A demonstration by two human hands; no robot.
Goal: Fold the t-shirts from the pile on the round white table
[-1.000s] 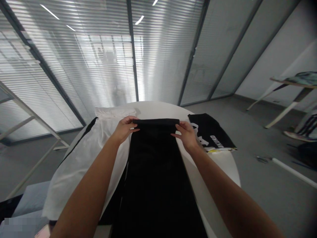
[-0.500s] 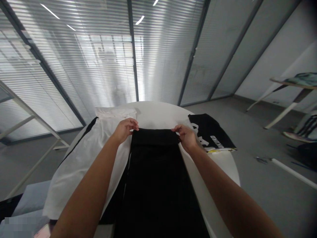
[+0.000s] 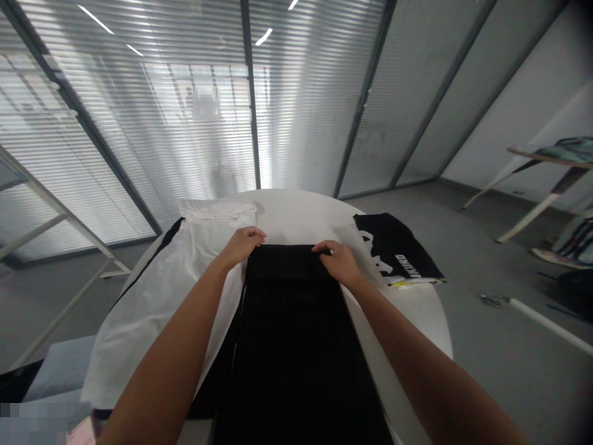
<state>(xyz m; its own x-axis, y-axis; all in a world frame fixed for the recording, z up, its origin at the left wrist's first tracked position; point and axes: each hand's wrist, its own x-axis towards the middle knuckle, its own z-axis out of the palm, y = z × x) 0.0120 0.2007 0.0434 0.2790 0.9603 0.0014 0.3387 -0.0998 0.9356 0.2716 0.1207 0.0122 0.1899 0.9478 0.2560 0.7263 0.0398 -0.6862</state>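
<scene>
Left hand (image 3: 244, 243): I see it pinching the far left corner of the black garment (image 3: 296, 346).
Right hand (image 3: 337, 260): gripping the far right corner — fingers curled.
Black garment: flat mid-tabletop (image 3: 301, 216), running to the near edge.

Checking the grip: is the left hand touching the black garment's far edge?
Touching: the head view shows the left hand resting its fingers on the black garment.

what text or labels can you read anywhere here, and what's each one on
White lettering on the folded black garment at the right of the white table: a short word in capitals, too blurred and skewed to read.
Larger white print beside it: only partly shown, unreadable.
The black garment under both hands and the white garment: no text seen.
</scene>
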